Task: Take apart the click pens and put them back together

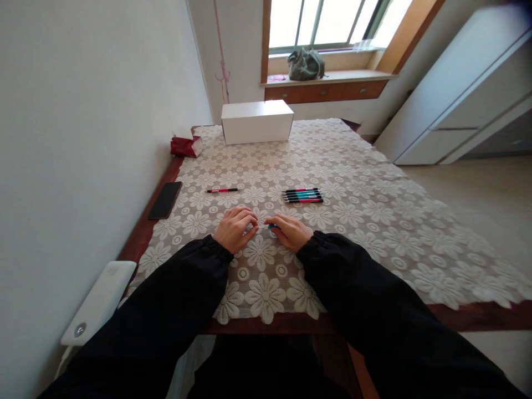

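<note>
Both of my hands rest on the lace tablecloth (353,188) near the table's front. My left hand (235,227) and my right hand (291,231) are closed on the two ends of a teal pen (271,226), which spans the small gap between them; most of it is hidden by my fingers. Just beyond my right hand lies a neat row of several red and teal pens (302,195). A single red pen (222,190) lies apart, beyond my left hand.
A black phone (165,200) lies at the table's left edge. A white box (256,122) and a red tissue pack (185,145) stand at the far end. A white device (100,302) sits at the near left, by the wall. White cabinets stand at right.
</note>
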`<control>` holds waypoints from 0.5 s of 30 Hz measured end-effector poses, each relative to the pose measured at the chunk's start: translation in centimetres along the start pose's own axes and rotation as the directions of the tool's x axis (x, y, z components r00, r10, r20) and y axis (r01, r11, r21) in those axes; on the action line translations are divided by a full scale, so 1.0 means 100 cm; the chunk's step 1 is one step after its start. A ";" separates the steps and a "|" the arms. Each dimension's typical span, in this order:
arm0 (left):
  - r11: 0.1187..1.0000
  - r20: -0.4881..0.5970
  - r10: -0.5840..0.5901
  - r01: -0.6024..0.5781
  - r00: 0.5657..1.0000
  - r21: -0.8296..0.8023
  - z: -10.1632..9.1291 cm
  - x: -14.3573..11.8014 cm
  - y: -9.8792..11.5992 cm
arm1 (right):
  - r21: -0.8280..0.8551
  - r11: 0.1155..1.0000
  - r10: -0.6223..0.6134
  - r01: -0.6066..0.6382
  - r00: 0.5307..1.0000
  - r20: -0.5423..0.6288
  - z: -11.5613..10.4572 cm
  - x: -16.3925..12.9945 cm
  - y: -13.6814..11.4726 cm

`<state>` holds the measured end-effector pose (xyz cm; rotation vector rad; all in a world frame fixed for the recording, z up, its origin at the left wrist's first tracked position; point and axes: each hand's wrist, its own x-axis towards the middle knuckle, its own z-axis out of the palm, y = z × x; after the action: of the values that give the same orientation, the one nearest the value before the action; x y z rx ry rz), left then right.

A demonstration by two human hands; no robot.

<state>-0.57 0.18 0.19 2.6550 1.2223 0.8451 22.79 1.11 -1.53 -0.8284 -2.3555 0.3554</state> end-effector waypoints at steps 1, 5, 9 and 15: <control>1.000 0.001 0.010 -0.010 1.000 -0.004 0.000 0.000 0.001 | 0.002 1.000 -0.005 0.005 1.000 0.009 0.001 0.000 0.000; 1.000 -0.022 0.025 -0.025 0.999 -0.016 -0.003 0.001 0.005 | 0.050 0.998 -0.048 0.047 0.998 0.031 0.000 0.000 -0.002; 1.000 -0.066 0.006 -0.007 0.998 -0.014 -0.006 0.000 0.007 | 0.078 0.996 -0.037 0.037 0.999 0.004 -0.003 0.001 -0.002; 1.000 -0.098 0.009 -0.011 0.995 -0.019 -0.006 0.000 0.007 | 0.068 0.998 0.003 -0.002 1.000 -0.007 -0.001 0.000 -0.003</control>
<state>-0.44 -0.32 0.93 2.6351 1.2155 0.9946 22.72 0.90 -1.29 -0.7994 -2.3224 0.4306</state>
